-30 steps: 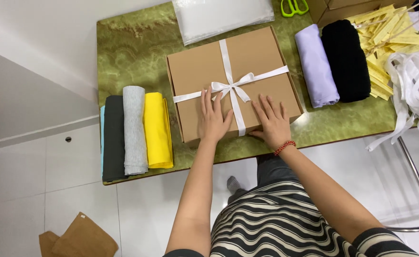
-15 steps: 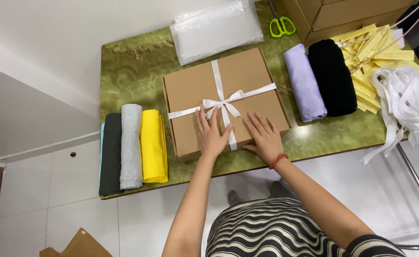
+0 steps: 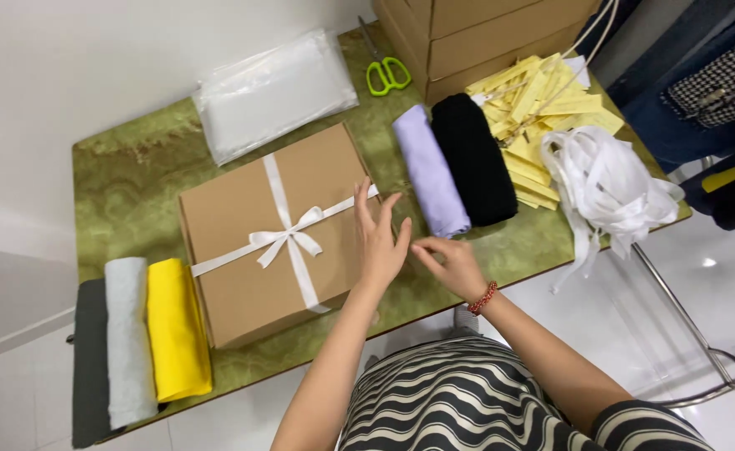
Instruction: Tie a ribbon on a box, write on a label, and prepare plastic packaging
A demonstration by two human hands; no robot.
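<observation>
Three rolled cloths, dark grey, pale grey and yellow, lay at the green surface's near left edge. The ribboned cardboard box sat mid-surface, bare room around it. The left hand stood upright at the box's right side, fingers spread, grip released. The right hand hovered beside it, loose, grasping nothing. Two rolls, lilac and black, lay right.

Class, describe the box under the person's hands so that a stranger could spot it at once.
On the green marbled table, look to the middle, between the rolled cloths. The flat brown cardboard box lies there at the left hand; it alone wears a white ribbon tied in a bow.
</observation>
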